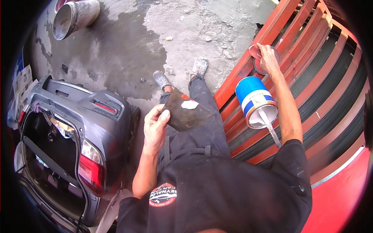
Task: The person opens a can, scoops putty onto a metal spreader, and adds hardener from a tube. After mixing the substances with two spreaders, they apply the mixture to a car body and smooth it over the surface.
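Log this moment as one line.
left hand: holding dark flat sheet with white dab | right hand: at round reddish item | blue-and-white cylindrical can: open, pale stick protruding

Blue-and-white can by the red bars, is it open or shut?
It's open: the can shows its pale inside, and a stick pokes out of its mouth.

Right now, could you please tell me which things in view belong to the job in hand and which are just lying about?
Seemingly in use:
dark sheet with white dab, in the left hand
blue can with stick
round reddish item at the right hand

Seemingly lying about:
bucket
small scrap on the ground
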`<action>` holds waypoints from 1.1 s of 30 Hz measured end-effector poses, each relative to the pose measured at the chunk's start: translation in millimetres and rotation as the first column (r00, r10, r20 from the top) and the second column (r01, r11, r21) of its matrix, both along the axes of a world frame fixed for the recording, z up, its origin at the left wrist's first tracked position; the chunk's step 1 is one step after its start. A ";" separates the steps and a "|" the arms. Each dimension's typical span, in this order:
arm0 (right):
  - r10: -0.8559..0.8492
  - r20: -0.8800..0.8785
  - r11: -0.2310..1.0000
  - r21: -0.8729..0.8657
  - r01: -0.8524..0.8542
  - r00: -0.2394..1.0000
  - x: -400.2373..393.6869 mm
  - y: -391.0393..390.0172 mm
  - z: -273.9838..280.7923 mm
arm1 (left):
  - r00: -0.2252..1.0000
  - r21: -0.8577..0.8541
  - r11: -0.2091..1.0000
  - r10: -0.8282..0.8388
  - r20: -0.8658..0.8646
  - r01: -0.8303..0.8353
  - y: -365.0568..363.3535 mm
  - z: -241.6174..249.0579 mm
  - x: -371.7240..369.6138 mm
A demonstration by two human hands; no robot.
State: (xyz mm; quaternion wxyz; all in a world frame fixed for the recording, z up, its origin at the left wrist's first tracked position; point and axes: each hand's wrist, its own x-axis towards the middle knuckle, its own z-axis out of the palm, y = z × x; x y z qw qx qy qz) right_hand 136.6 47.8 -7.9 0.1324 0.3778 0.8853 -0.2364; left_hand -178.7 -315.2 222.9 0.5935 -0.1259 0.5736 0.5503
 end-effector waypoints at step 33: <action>-0.827 -0.346 0.327 -0.937 -0.122 0.442 -296.9 -275.5 428.8 | 0.655 0.543 0.464 0.720 0.230 -0.701 -193.3 191.4 -134.8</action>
